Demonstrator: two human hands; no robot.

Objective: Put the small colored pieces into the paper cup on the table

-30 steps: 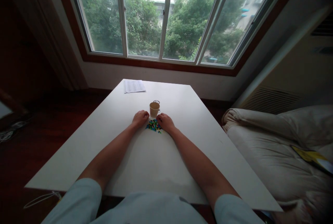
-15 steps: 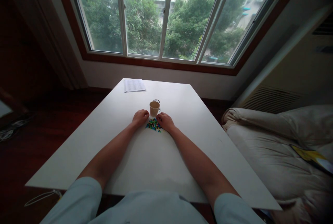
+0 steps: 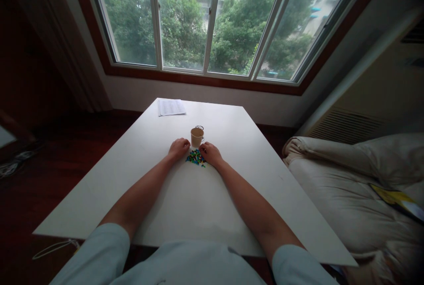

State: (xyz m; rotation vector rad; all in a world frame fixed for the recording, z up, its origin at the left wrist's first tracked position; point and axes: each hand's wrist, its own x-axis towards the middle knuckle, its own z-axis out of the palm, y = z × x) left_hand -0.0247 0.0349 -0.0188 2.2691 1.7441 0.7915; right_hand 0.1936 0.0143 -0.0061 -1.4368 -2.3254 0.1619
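A small brown cup (image 3: pixel 196 138) stands upright on the white table (image 3: pixel 188 214). Just in front of it lies a pile of tiny blue, green, yellow and red pieces (image 3: pixel 194 158), too small to name. My left hand (image 3: pixel 179 147) rests left of the cup and pile, its fingers curled inward. My right hand (image 3: pixel 210 152) lies at the pile's right side, fingers also bent, the tips close to the pieces and the cup's base. Whether either hand holds a piece is too small to see.
Thin dark loops (image 3: pixel 199 127) show behind the cup. Printed papers (image 3: pixel 171 107) lie at the table's far left corner. A beige sofa (image 3: pixel 344 188) stands to the right. Beyond the far edge is a window (image 3: pixel 185 29). A white cord (image 3: pixel 54 249) hangs near the front left corner.
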